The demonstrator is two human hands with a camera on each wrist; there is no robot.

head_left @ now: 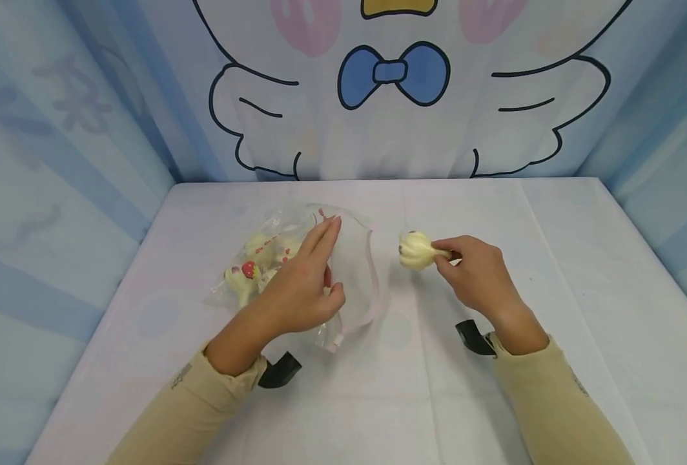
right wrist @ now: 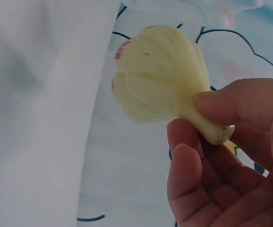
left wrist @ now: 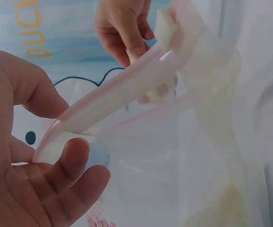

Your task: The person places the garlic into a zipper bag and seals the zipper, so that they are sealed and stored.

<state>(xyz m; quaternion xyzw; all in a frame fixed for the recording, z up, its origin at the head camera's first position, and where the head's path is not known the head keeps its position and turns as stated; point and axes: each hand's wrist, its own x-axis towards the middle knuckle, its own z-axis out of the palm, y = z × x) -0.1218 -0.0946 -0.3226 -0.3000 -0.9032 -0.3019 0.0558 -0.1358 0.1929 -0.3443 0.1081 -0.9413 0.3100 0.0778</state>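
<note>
A clear zip bag (head_left: 352,278) with a pinkish rim lies on the table. Inside it are several pale yellow bulb-shaped pieces (head_left: 240,281). My left hand (head_left: 294,290) is over the bag; the left wrist view shows its thumb against the raised rim (left wrist: 122,85), with a finger on the other side, holding the mouth apart. To the right of the bag, my right hand (head_left: 477,271) pinches a garlic bulb (right wrist: 160,75) by its stem between thumb and fingers. The bulb is cream-yellow with purple marks, and it hangs just above the table, apart from the bag.
A white cloth covers the table (head_left: 553,271). Behind it hangs a printed curtain (head_left: 396,142) with a blue bow, and blue curtains (head_left: 47,194) stand at both sides. Black pieces (head_left: 279,370) stick out at both cuffs.
</note>
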